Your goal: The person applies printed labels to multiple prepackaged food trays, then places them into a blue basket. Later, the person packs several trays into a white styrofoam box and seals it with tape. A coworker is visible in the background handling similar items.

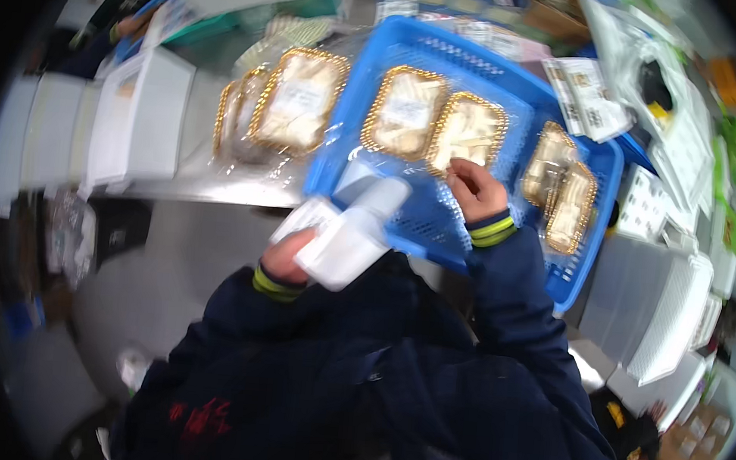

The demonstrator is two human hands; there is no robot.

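My left hand [289, 256] grips a blurred roll of white labels [340, 250], with a loose strip running up toward the blue plastic crate [428, 251]. My right hand [477, 190] is over the crate, fingers curled and thumb close to the index finger. Its fingertips are at the lower edge of a gold-rimmed tray [473, 131] of pale sliced food under clear wrap. Whether they pinch anything is unclear. Beside it in the crate lies a similar tray [405, 113] bearing a white label. Two more wrapped trays [569, 210] lean at the crate's right side.
Several gold-rimmed trays [300, 101] lean together on the metal table [241, 191] left of the crate. White foam boxes [140, 121] stand farther left. Printed label sheets [589, 98] lie over the crate's right rim. Another person [625, 425] is at the lower right.
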